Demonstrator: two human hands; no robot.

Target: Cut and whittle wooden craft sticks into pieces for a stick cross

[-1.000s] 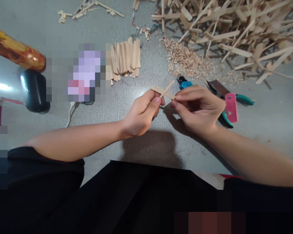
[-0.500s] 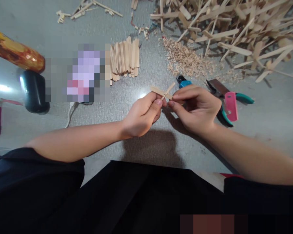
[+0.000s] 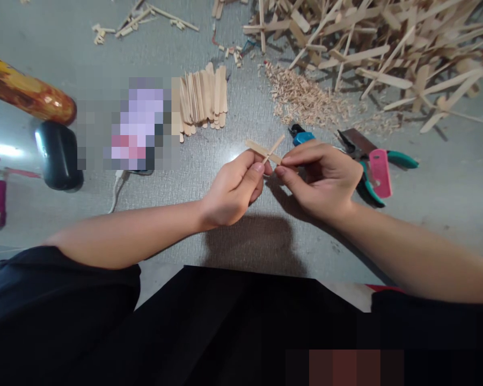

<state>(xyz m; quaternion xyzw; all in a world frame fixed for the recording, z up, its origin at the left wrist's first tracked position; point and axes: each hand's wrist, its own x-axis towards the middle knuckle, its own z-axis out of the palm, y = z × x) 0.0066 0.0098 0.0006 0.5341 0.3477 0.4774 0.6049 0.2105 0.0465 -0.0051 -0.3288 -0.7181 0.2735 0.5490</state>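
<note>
Two flat wooden craft sticks are joined in a cross between my hands, above the grey table. My left hand pinches the cross near its lower end, thumb on top, with the other fingers curled beneath. At the right end of the wider stick, my right hand closes thumb and forefinger on the tip. Just behind that hand lies a blue-handled cutter, partly hidden by the fingers. Pliers with green handles rest to its right, beside a pink-handled blade tool.
Loose craft sticks lie in a row ahead. Wood chips and a large heap of crossed sticks fill the far right. At left are a blurred phone with a cable, a dark case and an orange cylinder.
Both hands keep almost the same hold on the crossed sticks. The view has shifted slightly, so the things on the table appear a little displaced.
</note>
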